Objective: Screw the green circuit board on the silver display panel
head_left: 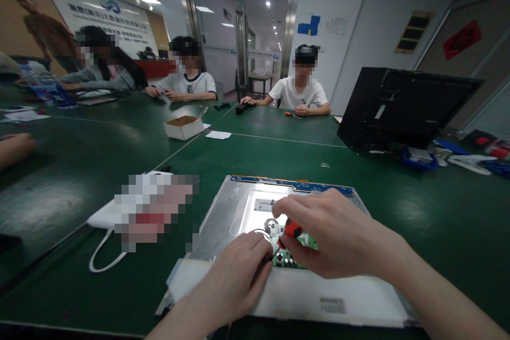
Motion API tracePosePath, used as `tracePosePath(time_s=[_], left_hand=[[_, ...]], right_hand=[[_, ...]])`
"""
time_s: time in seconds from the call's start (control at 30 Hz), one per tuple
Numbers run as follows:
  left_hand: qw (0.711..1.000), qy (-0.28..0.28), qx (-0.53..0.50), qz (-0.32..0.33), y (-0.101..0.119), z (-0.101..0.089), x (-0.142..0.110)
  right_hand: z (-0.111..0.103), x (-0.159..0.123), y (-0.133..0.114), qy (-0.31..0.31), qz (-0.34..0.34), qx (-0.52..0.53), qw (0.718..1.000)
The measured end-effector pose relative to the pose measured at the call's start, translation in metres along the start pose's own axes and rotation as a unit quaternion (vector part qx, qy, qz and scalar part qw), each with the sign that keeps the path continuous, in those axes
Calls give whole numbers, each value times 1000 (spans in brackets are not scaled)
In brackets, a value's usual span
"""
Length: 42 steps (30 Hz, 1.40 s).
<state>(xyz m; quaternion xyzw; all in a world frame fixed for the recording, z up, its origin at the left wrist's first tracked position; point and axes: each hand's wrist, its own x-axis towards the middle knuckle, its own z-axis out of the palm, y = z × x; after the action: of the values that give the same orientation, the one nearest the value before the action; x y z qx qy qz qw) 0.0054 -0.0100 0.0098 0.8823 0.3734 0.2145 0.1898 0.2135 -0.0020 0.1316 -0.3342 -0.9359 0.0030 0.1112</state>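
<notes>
A flat display panel lies back side up on the table in front of me, with a green circuit board near its middle. My right hand is closed around the red and black handle of a screwdriver, over the board. The screwdriver's dark shaft slants down to the left, towards my left fingertips. My left hand rests on the panel at the board's left edge, fingers curled together; what they pinch is hidden. A blue circuit strip runs along the panel's far edge.
Left of the panel lies a white device with a cable, partly blurred out. Further back are a small white box and a paper slip. A black monitor and a blue tray stand right. Several people sit around the table.
</notes>
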Motion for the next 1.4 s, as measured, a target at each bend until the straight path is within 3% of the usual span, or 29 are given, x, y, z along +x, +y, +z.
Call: tracePosePath(time_s=[1.07, 1.4], left_hand=[[1000, -11, 8, 1, -7, 4, 0], [999, 19, 23, 15, -6, 4, -1]], right_hand=[[-2, 0, 0, -2, -12, -3, 1000], [-1, 0, 1, -3, -3, 0, 1000]])
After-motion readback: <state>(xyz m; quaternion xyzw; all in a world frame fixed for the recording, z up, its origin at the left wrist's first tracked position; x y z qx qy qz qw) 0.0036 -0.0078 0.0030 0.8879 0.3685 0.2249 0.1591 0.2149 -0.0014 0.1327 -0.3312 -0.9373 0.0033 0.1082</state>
